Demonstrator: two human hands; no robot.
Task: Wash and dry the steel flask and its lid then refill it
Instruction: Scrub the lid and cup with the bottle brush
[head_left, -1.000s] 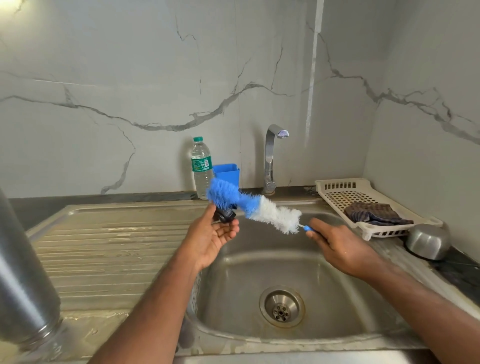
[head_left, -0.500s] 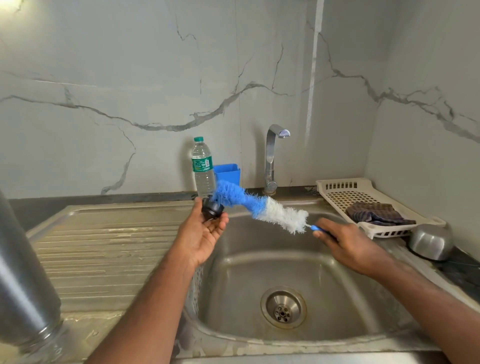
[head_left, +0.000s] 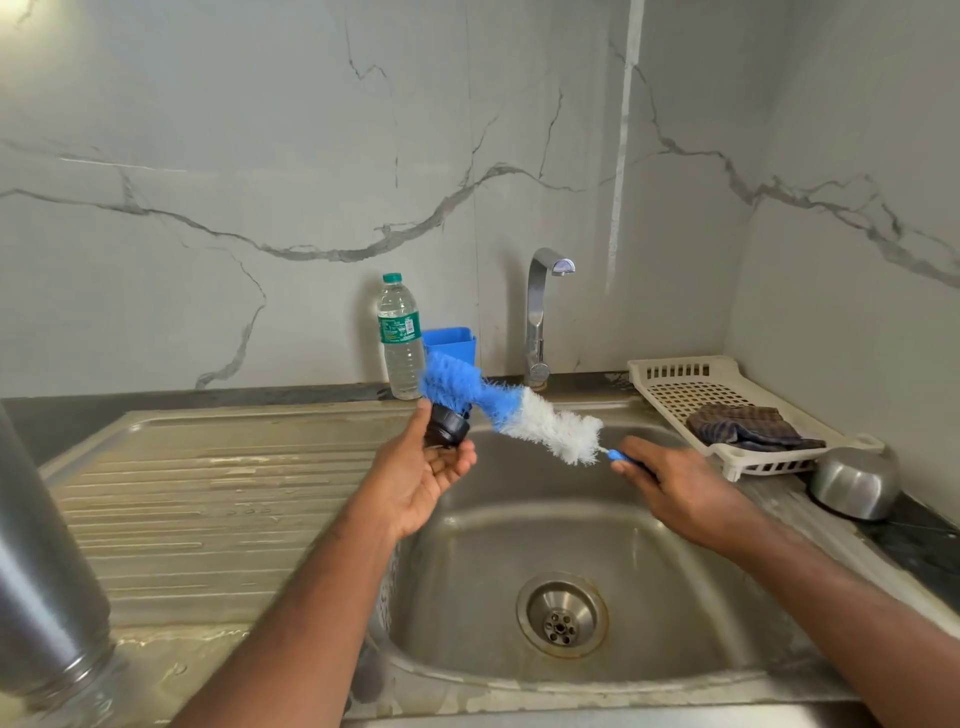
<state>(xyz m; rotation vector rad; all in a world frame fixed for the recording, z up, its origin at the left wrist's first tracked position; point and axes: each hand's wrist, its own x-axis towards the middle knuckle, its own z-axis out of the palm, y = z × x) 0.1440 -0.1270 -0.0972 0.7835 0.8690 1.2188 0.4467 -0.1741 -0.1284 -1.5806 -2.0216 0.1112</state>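
Marble-walled sink (head_left: 519, 525) below me. My left hand (head_left: 415, 480) gripped the black lid (head_left: 445, 427) over the basin's edge; my right hand (head_left: 680, 491) clenched the brush (head_left: 511, 413), bristles touching the lid. Steel flask (head_left: 39, 571) stood at far left on the worktop.

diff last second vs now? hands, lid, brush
Left hand carried the black lid up and left, away from the basin centre; the bottle brush followed, its blue tip against the lid. Right hand kept its grip on the brush handle. Nothing taken or released. Steel flask, cloth and water bottle unmoved.
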